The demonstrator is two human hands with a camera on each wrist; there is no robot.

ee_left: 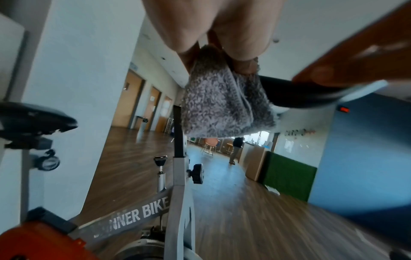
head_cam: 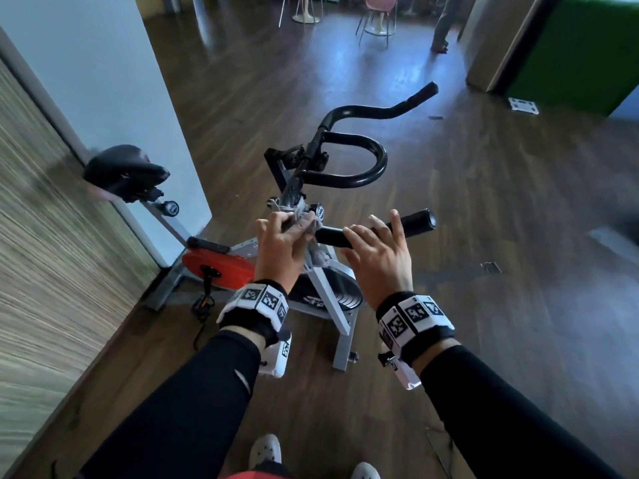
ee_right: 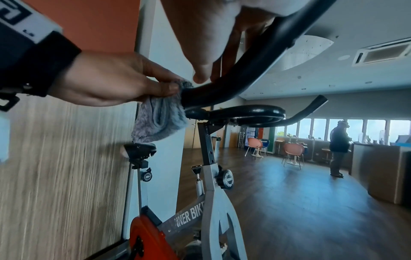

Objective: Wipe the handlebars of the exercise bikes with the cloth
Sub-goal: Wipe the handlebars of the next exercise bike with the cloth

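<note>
Hands first: our left hand [head_cam: 281, 242] pinches the grey cloth [ee_left: 224, 103] against the near handlebar [head_cam: 377, 228], beside our right hand [head_cam: 375, 250], whose fingers curl over that bar. Beyond, we read "NNER BIKE" on the bike frame [ee_left: 131, 216].

We are standing in an office lounge: beyond the exercise bike [ee_right: 209, 202], café chairs [ee_right: 293, 151], a counter [ee_right: 378, 151] and office doors [ee_left: 131, 98] are lining wood flooring.
</note>
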